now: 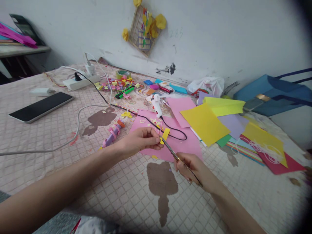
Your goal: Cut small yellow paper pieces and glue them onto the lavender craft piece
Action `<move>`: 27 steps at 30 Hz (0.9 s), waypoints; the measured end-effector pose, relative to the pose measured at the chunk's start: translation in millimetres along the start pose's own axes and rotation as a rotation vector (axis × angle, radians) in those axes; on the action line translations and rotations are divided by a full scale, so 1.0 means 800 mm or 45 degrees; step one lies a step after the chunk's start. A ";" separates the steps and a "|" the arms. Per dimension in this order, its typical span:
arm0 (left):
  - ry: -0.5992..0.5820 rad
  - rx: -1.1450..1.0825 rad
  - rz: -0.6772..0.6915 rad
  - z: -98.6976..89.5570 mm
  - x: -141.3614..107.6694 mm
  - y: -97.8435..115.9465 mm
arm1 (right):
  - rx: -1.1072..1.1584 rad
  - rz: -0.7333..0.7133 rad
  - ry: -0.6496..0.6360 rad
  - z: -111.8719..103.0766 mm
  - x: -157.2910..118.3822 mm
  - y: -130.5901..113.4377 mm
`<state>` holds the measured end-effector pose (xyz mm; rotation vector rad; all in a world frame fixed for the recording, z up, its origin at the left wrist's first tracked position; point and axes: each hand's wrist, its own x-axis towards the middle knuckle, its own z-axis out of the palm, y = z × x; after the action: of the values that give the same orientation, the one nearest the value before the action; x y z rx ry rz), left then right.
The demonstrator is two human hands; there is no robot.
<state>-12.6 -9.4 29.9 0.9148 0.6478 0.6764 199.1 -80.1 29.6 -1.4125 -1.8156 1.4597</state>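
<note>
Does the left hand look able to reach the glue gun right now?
Probably yes: the glue gun is beyond the left hand, and the black cord between is thin, though the hand holds yellow paper.

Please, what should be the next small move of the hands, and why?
Probably one short, careful snip at the small yellow piece, with the left hand keeping it steady. The left fingertips pinch the piece, while the right hand holds the scissors with their blade tips right at it.
</note>
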 end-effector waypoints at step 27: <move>0.001 0.002 -0.006 0.001 -0.001 0.001 | -0.021 0.006 -0.007 -0.001 -0.001 0.004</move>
<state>-12.7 -10.3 31.4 0.9139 0.6514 0.6722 201.9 -80.5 27.1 -1.4228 -1.8329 1.4556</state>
